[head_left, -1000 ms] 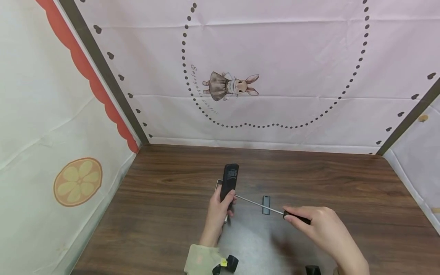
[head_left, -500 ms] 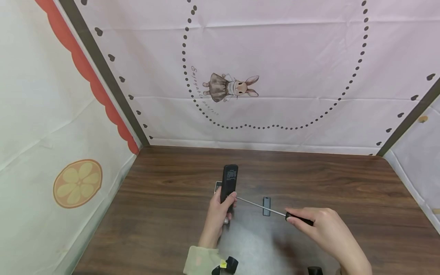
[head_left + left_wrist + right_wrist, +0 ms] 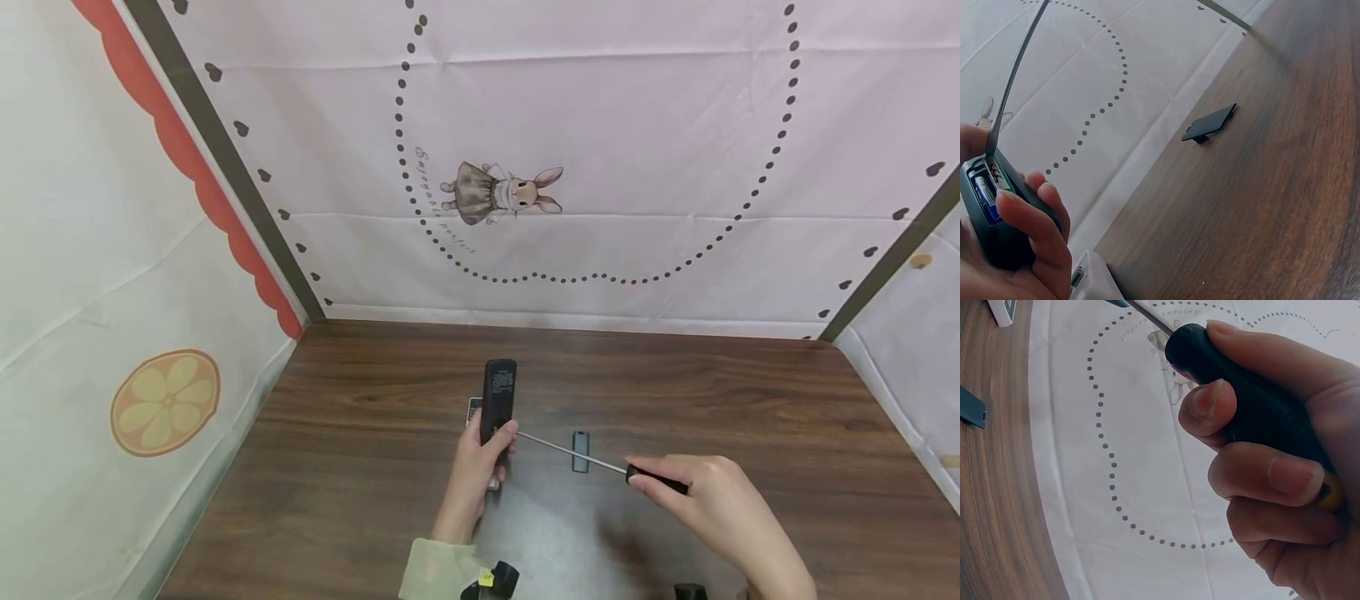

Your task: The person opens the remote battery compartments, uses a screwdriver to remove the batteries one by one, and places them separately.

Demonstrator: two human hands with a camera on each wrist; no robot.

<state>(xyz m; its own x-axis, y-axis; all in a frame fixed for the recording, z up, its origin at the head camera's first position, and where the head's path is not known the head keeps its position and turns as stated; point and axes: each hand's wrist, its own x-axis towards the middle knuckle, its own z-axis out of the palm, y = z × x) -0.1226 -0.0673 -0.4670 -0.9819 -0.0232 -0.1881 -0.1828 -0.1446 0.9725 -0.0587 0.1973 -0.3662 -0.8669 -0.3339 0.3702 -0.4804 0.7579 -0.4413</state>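
My left hand [image 3: 472,471] grips a black remote control [image 3: 498,392], raised above the table with its label side showing. In the left wrist view its battery bay lies uncovered, and a blue-and-silver battery [image 3: 986,195] sits inside. My right hand [image 3: 708,496] holds a screwdriver [image 3: 1254,394] by its dark handle, fingers curled round it. The steel shaft [image 3: 1015,69] reaches across to the remote, its tip at the end of the battery bay beside the left thumb. Whether the tip presses on the battery or the contacts, I cannot tell.
A dark battery cover [image 3: 581,452] lies on the brown wooden table [image 3: 360,467], under the line of the shaft. Behind my left hand, a white device with a small screen [image 3: 474,406] is partly hidden. Printed cloth walls [image 3: 637,150] stand at the back and sides.
My right hand has shifted slightly right with the screwdriver. The left hand and the remote stay almost in place, and the screwdriver tip remains at the remote.
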